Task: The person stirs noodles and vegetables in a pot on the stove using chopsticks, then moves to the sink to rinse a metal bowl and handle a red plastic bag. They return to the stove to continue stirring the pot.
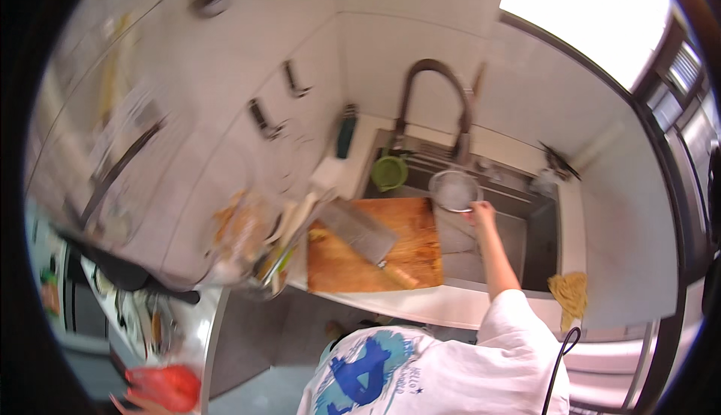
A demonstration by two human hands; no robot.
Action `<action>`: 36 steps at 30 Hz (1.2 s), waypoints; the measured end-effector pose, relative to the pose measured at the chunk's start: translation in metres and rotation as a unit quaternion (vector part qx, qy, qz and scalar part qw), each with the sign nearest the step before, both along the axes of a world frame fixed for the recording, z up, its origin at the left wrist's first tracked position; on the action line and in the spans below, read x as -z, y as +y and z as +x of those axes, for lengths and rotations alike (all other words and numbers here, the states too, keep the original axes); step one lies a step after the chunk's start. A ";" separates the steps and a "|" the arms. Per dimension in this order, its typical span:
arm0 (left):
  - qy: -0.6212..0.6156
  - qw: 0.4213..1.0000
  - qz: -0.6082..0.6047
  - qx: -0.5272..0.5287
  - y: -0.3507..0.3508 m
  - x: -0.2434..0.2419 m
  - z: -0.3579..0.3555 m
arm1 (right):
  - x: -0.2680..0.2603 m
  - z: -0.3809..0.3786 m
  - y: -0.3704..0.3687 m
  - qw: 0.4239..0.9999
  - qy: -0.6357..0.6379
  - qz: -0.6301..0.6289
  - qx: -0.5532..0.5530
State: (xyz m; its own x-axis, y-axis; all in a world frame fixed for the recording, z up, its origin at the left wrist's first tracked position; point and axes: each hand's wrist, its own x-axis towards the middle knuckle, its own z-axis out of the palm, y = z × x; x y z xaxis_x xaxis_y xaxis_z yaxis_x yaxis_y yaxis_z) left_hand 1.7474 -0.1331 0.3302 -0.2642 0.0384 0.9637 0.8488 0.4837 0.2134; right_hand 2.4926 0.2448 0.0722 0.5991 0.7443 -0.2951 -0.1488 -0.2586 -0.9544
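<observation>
My right hand point(481, 213) grips the rim edge or handle of a round metal mesh strainer point(456, 189) over the steel sink point(510, 237). At the lower left edge, a blurred hand, apparently my left hand point(141, 405), is partly cut off. Its fingers look spread beside a red plastic bag point(169, 387); whether they touch it is unclear. A wooden cutting board point(366, 271) lies over the sink's left part and the counter. On it rests a cleaver point(360, 232), its wooden handle towards me. Behind the board is a green plastic colander or cup point(388, 173).
A tall curved faucet point(431, 66) rises behind the sink. A yellow-brown cloth point(569, 294) drapes over the counter edge at right. Utensils in a holder point(276, 268) stand left of the board. Black hooks point(262, 119) are on the wall. The left side is motion-blurred.
</observation>
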 end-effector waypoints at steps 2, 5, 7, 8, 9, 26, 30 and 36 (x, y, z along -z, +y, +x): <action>0.031 0.998 -0.036 0.049 0.033 -0.006 0.101 | -0.007 -0.008 -0.002 0.998 0.070 -0.003 0.000; 0.023 0.980 -0.101 0.169 0.060 0.050 0.153 | -0.018 -0.012 -0.014 0.993 0.113 -0.016 0.010; -0.028 0.958 -0.129 0.256 0.070 0.097 0.185 | -0.014 -0.003 -0.019 0.993 0.117 -0.015 0.003; -0.021 0.909 -0.188 0.370 0.093 0.069 0.230 | -0.008 -0.003 -0.018 0.993 0.114 -0.014 -0.010; -0.051 0.873 -0.191 0.446 0.110 0.073 0.251 | -0.001 -0.001 -0.018 0.993 0.119 -0.013 -0.021; -0.768 0.211 -0.330 0.506 0.427 0.131 0.507 | -0.013 -0.002 -0.019 0.990 0.121 0.041 -0.056; -0.828 0.192 -0.268 0.454 0.476 0.150 0.526 | -0.013 -0.002 -0.017 0.989 0.130 0.044 -0.055; -0.866 0.191 -0.240 0.396 0.514 0.162 0.543 | -0.024 0.000 -0.018 0.985 0.145 0.042 -0.079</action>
